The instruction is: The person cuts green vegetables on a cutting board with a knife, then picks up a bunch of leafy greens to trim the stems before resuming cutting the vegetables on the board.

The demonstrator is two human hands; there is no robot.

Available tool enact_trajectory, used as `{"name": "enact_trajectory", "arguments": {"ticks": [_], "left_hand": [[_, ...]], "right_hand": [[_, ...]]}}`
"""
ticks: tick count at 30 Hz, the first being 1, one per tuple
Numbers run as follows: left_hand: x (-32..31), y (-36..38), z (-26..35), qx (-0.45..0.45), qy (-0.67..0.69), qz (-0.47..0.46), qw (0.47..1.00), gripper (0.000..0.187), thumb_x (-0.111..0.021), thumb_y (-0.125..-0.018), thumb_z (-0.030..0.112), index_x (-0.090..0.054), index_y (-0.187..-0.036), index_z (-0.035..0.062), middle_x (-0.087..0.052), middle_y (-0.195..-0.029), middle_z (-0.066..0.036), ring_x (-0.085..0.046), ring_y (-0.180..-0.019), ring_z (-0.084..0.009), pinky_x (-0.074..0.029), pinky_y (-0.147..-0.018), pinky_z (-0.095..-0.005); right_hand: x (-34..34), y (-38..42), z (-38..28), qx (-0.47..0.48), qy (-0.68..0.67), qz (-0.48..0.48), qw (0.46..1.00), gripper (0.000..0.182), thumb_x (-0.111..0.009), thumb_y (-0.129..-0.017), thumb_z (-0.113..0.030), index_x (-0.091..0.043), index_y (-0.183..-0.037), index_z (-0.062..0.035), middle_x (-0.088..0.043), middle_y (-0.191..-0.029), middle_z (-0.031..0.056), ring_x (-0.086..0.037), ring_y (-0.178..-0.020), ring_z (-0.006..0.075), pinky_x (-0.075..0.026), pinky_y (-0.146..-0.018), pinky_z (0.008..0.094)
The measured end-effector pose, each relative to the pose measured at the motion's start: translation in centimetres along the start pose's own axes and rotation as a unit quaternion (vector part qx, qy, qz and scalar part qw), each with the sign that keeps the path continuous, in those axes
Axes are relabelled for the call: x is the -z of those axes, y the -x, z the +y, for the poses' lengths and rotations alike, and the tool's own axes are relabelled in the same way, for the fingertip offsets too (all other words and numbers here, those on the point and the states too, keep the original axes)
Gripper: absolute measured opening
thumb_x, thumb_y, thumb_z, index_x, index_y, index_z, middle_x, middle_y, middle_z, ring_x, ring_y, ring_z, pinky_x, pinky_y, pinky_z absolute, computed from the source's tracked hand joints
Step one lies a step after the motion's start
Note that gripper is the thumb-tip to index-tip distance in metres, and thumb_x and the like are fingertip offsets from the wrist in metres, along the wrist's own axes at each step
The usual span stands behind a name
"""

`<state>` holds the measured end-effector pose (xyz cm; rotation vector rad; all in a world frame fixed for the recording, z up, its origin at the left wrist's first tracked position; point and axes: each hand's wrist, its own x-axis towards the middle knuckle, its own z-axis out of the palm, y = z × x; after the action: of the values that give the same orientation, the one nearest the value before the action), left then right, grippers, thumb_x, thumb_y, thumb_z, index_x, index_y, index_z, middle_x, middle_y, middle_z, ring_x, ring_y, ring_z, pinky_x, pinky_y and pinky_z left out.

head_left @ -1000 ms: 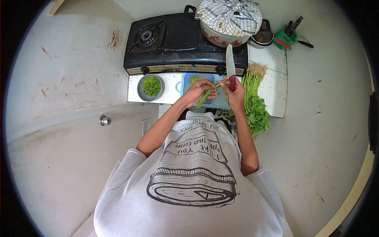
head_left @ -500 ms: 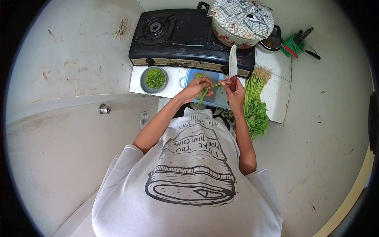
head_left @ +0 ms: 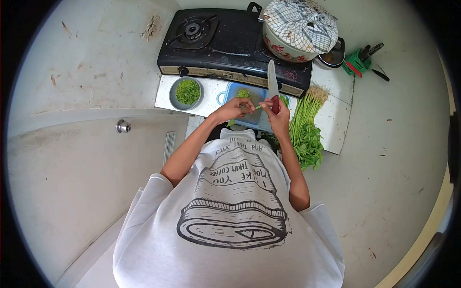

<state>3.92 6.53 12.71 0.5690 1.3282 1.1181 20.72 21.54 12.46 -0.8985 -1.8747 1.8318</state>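
Note:
My left hand (head_left: 235,109) is closed in a pinch on a thin green stem (head_left: 259,106) that spans the gap to my other hand. My right hand (head_left: 280,120) is wrapped round the dark red handle of a knife (head_left: 272,79), its blade pointing up and away from me. The thumb and a finger of that hand also touch the stem's end. Both hands are over a blue tray or board (head_left: 232,89), where a small heap of chopped greens (head_left: 243,92) lies. Beside my right hand rests a bundle of leafy greens (head_left: 305,122) with roots on.
A grey bowl (head_left: 173,100) of chopped greens stands left on the white counter (head_left: 163,98). Behind is a black gas stove (head_left: 230,33) bearing a cloth-covered floral pot (head_left: 288,50). A small pan (head_left: 332,58) and green basket (head_left: 354,60) of utensils sit at right.
My right hand and the knife have shifted slightly left, nearer my left hand. The leaf that hung below my left hand is now lower left and mostly hidden. The view has tilted a little.

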Motion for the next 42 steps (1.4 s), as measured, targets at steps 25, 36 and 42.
{"name": "enact_trajectory", "arguments": {"ticks": [25, 36, 42], "left_hand": [[7.5, 6.1, -13.0, -0.008, -0.112, 0.336, 0.935, 0.013, -0.066, -0.097, 0.012, -0.075, -0.102, 0.0028, -0.072, -0.090, -0.005, -0.065, -0.086, -0.0139, -0.051, -0.082, -0.0298], [8.1, 5.1, -13.4, -0.021, -0.120, 0.324, 0.938, 0.016, -0.065, -0.097, 0.014, -0.074, -0.104, 0.0027, -0.073, -0.091, -0.006, -0.066, -0.086, -0.0147, -0.051, -0.082, -0.0306], [7.7, 4.8, -12.7, -0.009, -0.129, 0.319, 0.939, 0.014, -0.066, -0.098, 0.014, -0.074, -0.104, 0.0041, -0.073, -0.093, -0.005, -0.066, -0.088, -0.0143, -0.051, -0.083, -0.0308]], "right_hand": [[-1.0, -2.6, 9.0, 0.071, 0.475, -0.190, 0.857, 0.033, -0.056, -0.104, -0.041, -0.064, -0.109, -0.0089, -0.075, -0.096, 0.0196, -0.072, -0.088, 0.0424, -0.056, -0.075, 0.0550], [0.6, -3.8, 8.4, 0.058, 0.452, -0.219, 0.863, 0.042, -0.057, -0.103, -0.049, -0.064, -0.113, -0.0091, -0.074, -0.091, 0.0205, -0.070, -0.086, 0.0449, -0.055, -0.075, 0.0543], [2.1, -3.0, 8.3, 0.064, 0.448, -0.228, 0.862, 0.039, -0.059, -0.102, -0.047, -0.063, -0.113, -0.0090, -0.075, -0.094, 0.0197, -0.071, -0.089, 0.0439, -0.055, -0.076, 0.0544]]}}
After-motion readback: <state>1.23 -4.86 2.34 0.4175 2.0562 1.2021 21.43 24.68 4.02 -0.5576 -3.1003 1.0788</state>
